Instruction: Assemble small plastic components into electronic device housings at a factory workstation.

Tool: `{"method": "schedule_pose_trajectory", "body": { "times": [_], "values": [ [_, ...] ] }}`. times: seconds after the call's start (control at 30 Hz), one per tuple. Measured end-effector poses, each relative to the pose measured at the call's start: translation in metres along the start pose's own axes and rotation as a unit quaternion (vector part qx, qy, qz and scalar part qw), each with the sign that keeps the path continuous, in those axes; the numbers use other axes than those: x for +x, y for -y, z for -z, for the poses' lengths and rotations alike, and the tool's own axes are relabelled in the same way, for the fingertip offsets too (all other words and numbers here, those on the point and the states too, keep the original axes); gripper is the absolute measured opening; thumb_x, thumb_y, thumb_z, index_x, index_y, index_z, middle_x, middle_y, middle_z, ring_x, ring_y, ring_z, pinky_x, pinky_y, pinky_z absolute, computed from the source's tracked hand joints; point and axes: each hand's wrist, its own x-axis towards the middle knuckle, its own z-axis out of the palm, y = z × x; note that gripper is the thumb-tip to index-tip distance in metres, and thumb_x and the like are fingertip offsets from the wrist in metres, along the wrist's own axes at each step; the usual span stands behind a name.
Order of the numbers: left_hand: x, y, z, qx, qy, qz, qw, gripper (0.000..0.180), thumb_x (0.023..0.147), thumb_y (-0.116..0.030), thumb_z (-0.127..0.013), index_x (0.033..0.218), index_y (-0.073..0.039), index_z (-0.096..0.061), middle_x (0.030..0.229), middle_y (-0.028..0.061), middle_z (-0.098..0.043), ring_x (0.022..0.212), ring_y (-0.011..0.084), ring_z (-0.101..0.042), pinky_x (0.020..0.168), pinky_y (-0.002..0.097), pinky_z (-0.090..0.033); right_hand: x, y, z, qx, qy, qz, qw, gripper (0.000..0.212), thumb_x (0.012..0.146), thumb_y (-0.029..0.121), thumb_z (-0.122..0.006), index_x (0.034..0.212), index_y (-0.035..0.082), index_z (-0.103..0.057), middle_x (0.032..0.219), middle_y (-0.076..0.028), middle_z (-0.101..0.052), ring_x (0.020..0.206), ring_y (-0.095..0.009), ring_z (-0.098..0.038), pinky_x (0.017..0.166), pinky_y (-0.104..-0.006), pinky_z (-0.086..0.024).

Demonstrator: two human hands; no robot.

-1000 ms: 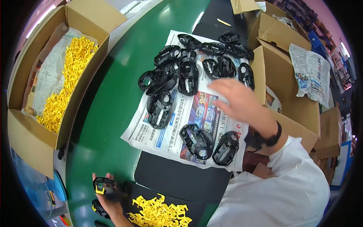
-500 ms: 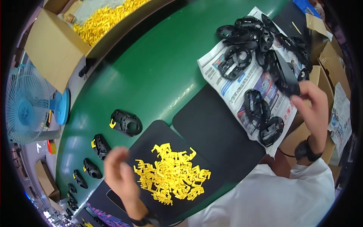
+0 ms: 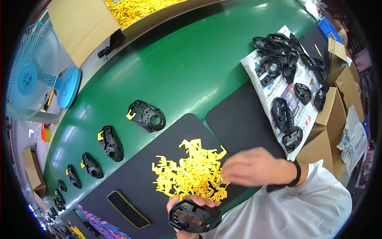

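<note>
My left hand (image 3: 191, 199) grips a black plastic shell (image 3: 195, 217), shaped like a computer-mouse housing, with its hollow ribbed side turned up. Just beyond it, a heap of small yellow plastic clips (image 3: 191, 169) lies on a black mat (image 3: 155, 149). At the heap's right edge is my right hand (image 3: 258, 167), fingers together and tips down against the clips; whatever is between them is hidden. More black shells (image 3: 283, 115) lie spread and piled on newspaper (image 3: 258, 75) at the right.
A row of black shells with yellow clips (image 3: 147, 115) runs down the green table (image 3: 167, 71) at left. A phone (image 3: 128, 209) lies on the mat. Around stand a blue fan (image 3: 30, 75), a carton flap (image 3: 83, 28) beside bulk yellow clips (image 3: 139, 10), and open cartons (image 3: 330, 111).
My right hand has left the newspaper and come over to the yellow heap. My left hand has moved right and nearer me and holds a black shell. The whole view has shifted.
</note>
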Motion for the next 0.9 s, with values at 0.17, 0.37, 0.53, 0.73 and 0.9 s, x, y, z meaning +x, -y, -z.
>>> {"method": "schedule_pose_trajectory", "body": {
  "times": [0.17, 0.37, 0.53, 0.73, 0.9],
  "values": [
    [0.008, 0.0, 0.004, -0.013, -0.05, 0.095, 0.994, 0.088, 0.084, -0.072, -0.049, 0.147, -0.017, -0.024, 0.118, 0.0289, -0.052, 0.099, 0.0442, -0.061, 0.081, 0.0614, -0.053, 0.005, -0.035, -0.012, -0.145, 0.014, -0.025, 0.989, 0.029, 0.077, 0.019, -0.07, 0.104, 0.011, -0.065, 0.094, 0.002, -0.064, 0.075, -0.014, -0.062, 0.067, -0.0277, -0.052],
    [0.017, 0.011, -0.008, -0.053, -0.046, 0.097, 0.993, 0.101, 0.076, -0.046, -0.079, 0.148, -0.002, -0.023, 0.121, 0.0281, -0.053, 0.106, 0.0418, -0.061, 0.092, 0.0544, -0.05, 0.0, -0.034, -0.007, -0.193, 0.038, -0.03, 0.98, 0.031, 0.078, 0.019, -0.068, 0.108, 0.012, -0.064, 0.085, 0.002, -0.066, 0.074, -0.016, -0.064, 0.07, -0.0279, -0.051],
    [0.027, 0.032, -0.001, -0.013, 0.064, 0.116, 0.991, 0.102, 0.076, -0.043, -0.079, 0.147, 0.004, -0.024, 0.124, 0.0272, -0.052, 0.112, 0.0404, -0.057, 0.096, 0.0521, -0.046, -0.005, -0.004, 0.023, 0.06, -0.053, -0.084, 0.993, 0.032, 0.083, 0.019, -0.072, 0.115, 0.012, -0.067, 0.073, 0.0, -0.066, 0.059, -0.017, -0.064, 0.052, -0.028, -0.051],
    [0.044, 0.032, -0.02, 0.051, 0.09, 0.128, 0.986, 0.099, 0.077, -0.044, -0.078, 0.144, 0.006, -0.026, 0.125, 0.0267, -0.052, 0.114, 0.0391, -0.056, 0.097, 0.0505, -0.045, -0.017, 0.004, 0.028, 0.255, -0.107, -0.12, 0.954, 0.032, 0.085, 0.011, -0.072, 0.115, 0.005, -0.066, 0.086, -0.005, -0.074, 0.071, -0.014, -0.072, 0.06, -0.0234, -0.055],
    [0.048, 0.032, -0.021, 0.055, 0.073, 0.115, 0.989, 0.1, 0.072, -0.038, -0.084, 0.143, 0.005, -0.029, 0.126, 0.0258, -0.052, 0.115, 0.0378, -0.055, 0.099, 0.0496, -0.045, -0.023, 0.003, 0.034, 0.277, -0.136, -0.156, 0.938, 0.023, 0.083, 0.008, -0.072, 0.106, 0.004, -0.072, 0.074, -0.004, -0.071, 0.061, -0.015, -0.068, 0.053, -0.0249, -0.05]
  ]
}}
